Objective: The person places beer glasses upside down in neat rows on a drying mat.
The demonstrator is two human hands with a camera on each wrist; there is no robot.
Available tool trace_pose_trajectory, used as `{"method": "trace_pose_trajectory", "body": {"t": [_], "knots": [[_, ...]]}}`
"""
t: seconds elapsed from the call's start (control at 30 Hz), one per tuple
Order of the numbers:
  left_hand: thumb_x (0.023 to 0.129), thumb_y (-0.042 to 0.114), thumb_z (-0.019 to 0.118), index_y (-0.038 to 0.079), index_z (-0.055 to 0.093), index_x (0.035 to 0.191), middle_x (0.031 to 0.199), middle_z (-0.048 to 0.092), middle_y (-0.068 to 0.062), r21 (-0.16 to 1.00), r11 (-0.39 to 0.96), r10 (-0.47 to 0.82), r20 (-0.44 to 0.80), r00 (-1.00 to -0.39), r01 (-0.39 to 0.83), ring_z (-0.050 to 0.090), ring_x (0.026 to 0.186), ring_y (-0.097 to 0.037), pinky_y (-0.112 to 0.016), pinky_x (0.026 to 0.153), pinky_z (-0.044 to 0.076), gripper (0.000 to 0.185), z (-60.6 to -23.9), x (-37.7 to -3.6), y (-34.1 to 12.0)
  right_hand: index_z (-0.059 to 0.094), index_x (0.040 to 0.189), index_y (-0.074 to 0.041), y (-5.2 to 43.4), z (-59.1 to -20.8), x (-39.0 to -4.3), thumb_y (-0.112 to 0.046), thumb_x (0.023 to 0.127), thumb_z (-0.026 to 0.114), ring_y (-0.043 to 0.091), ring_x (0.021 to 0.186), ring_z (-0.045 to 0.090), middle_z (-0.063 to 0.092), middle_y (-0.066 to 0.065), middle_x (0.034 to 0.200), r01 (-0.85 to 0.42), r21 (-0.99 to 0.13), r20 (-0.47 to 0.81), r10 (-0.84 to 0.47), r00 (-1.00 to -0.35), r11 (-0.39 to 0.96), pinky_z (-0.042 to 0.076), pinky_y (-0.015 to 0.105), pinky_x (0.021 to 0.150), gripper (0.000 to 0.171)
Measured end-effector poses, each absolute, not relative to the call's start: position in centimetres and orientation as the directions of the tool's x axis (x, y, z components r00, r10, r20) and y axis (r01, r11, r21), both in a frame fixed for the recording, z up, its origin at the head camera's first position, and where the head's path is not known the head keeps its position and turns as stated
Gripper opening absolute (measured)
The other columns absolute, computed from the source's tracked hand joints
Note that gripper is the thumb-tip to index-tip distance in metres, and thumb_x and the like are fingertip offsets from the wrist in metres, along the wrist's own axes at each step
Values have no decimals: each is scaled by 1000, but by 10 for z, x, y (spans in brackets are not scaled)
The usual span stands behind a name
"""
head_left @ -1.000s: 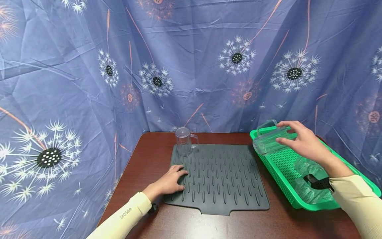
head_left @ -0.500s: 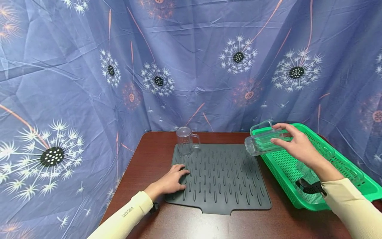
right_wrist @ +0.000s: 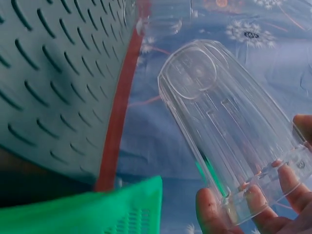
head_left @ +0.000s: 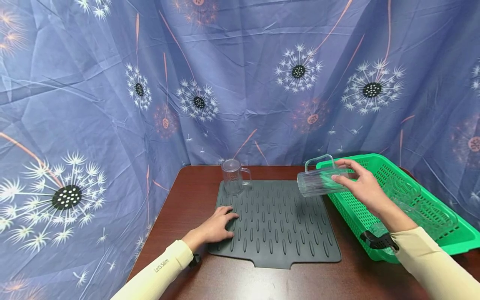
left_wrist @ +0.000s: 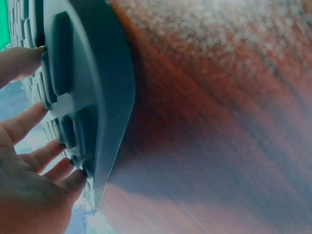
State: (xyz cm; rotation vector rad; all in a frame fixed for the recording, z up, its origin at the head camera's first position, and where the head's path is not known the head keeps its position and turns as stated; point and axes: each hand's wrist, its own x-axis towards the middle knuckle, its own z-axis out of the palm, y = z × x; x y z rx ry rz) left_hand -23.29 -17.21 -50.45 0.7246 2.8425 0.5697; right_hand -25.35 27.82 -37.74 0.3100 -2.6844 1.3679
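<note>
My right hand grips a clear glass mug lying sideways in the air, its handle up, over the right edge of the dark grey ribbed mat. The right wrist view shows the same mug with my fingertips curled round its rim end. My left hand rests flat on the mat's near-left corner, fingers spread and pressing the mat's edge. A second clear mug stands upright at the mat's far-left corner.
A green perforated tray sits at the right on the brown table, with more clear glassware inside. A blue dandelion-print curtain closes off the back and sides.
My right hand has carried the sideways mug leftward out of the green tray to above the mat's right edge. My left hand has stayed put on the mat.
</note>
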Motion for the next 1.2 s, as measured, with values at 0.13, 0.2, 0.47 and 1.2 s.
{"method": "trace_pose_trajectory", "body": {"t": [0.13,0.2,0.47,1.2], "knots": [[87,23,75,11,60,139,155,39,-21,397,811,487,-53,-872,429,30,147,-39,-54,112,37,55,-506,-232,-172,44,148,-17,271,-383,-253,-42,100,60,17,106,51,43,14,147,-211,-809,171,-125,-977,549,51,35,77,57],[87,23,74,11,59,139,156,38,-21,400,810,488,-54,-871,429,29,147,-39,-54,112,37,55,-507,-231,-172,44,149,-16,268,-386,-253,-43,100,60,16,104,54,42,16,148,-194,-827,153,-121,-981,527,51,35,78,58],[88,24,74,12,59,140,155,39,-20,383,815,487,-48,-872,435,30,147,-38,-54,112,38,55,-507,-231,-171,42,148,-13,253,-396,-250,-39,100,62,9,100,62,39,19,148,-155,-903,120,-112,-986,400,56,30,79,58],[90,26,72,11,58,140,156,38,-20,395,818,479,-65,-876,418,29,148,-38,-55,112,37,54,-504,-229,-170,42,149,-10,214,-414,-246,-38,100,62,2,99,58,44,16,145,-76,-945,50,-90,-995,317,53,30,83,60]]}}
